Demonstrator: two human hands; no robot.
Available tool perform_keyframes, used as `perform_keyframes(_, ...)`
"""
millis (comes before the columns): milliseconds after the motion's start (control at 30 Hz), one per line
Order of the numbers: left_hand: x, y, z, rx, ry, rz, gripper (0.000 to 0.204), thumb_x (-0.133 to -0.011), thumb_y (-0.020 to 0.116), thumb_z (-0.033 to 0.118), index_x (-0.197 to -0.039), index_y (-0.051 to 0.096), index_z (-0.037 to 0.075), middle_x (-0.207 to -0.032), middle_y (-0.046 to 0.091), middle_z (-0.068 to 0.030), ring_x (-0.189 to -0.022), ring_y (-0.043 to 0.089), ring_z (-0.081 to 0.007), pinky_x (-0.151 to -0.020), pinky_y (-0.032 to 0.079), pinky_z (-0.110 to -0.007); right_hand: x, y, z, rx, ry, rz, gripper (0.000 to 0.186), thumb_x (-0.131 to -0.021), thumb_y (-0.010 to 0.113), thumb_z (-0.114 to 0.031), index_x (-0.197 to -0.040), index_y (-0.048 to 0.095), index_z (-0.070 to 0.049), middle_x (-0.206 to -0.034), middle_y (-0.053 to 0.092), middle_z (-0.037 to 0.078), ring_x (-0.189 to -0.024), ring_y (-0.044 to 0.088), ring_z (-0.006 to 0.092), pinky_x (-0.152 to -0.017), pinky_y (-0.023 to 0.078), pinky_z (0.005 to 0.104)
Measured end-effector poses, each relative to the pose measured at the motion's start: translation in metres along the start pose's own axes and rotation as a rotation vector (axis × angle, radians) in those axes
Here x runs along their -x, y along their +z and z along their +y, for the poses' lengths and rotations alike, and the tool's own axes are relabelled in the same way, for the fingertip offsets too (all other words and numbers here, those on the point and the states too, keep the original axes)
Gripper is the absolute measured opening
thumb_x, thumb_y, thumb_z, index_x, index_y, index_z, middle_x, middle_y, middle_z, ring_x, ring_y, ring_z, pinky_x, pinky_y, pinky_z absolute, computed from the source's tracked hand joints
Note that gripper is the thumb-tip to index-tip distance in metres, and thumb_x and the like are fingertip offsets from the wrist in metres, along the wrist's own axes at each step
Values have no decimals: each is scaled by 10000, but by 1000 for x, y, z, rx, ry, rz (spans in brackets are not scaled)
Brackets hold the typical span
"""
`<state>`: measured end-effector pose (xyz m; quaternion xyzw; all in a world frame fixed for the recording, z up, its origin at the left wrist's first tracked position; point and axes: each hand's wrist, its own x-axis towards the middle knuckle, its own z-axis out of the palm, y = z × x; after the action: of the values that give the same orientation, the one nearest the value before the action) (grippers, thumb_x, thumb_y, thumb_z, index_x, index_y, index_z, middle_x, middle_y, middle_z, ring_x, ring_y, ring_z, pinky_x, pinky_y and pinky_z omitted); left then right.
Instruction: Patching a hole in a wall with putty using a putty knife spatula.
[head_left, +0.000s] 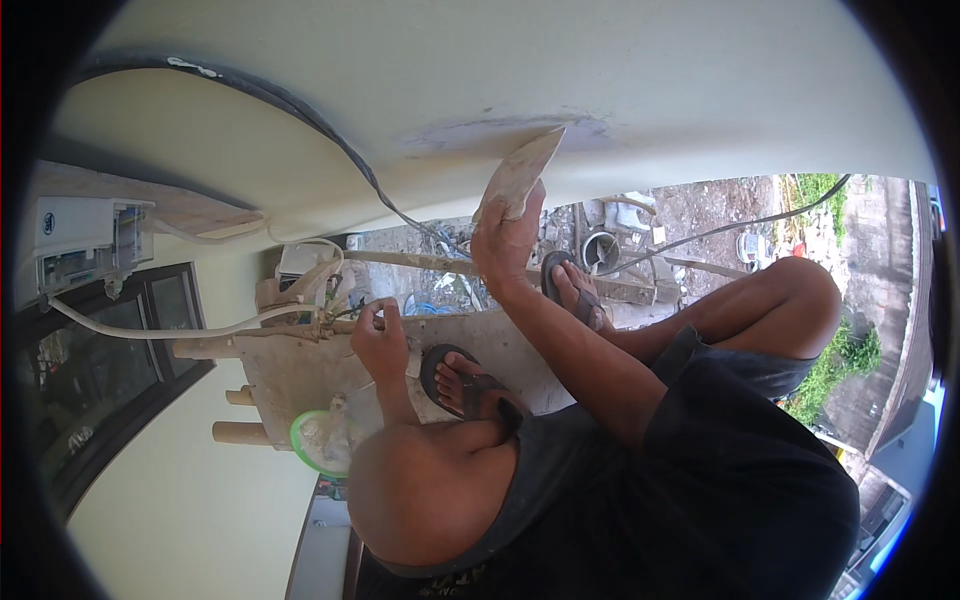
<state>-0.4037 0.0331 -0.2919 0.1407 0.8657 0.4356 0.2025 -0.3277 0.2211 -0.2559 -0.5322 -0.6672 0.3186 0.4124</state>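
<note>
R hand point(505, 245) is gripping flat, pale-crusted scraper point(530, 170) by smooth wall point(690, 85). L hand point(382, 343) is half-curling, contents unclear. Black cable point(318, 122) is sagging nr.

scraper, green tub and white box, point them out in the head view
Scraper point(530, 168): head view, on the flat, pale blade.
Green tub point(295, 438): head view, on the left side of the rim.
White box point(86, 220): head view, on the white casing.

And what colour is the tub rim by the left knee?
Green; the rim shows best in the head view.
</note>
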Motion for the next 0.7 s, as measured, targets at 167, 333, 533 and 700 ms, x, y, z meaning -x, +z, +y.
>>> perform_keyframes(167,4,-3,3,16,-4,28,245,-845,652,235,-852,657,-10,-590,466,-14,-553,395,-123,-520,351,-314,27,49,-34,-100,-105,-1,568,-820,458,34,-1349,258,93,-1196,385,290,-1102,419,439,-946,360,490)
perform_keyframes(333,1,-3,1,-45,47,5,244,-848,654,228,-833,643,-15,-579,440,-15,-553,368,-130,-513,332,-329,44,71,-67,-167,-133,-92,569,-828,476,16,-1352,266,86,-1224,394,298,-1126,431,448,-951,384,480)
perform_keyframes(533,1,5,3,26,3,0,257,-853,648,239,-837,641,-17,-582,424,-12,-560,367,-130,-518,339,-334,48,9,-34,-131,-52,-303,522,-852,481,-1,-1350,326,26,-1171,492,277,-1029,535,434,-893,449,458)
perform_keyframes(700,-6,11,4,30,1,-2,263,-836,635,267,-871,676,10,-602,536,-48,-547,467,-149,-536,398,-327,1,-69,-3,-65,228,-145,352,-894,459,-40,-1242,428,6,-1101,571,144,-981,561,222,-856,458,344)
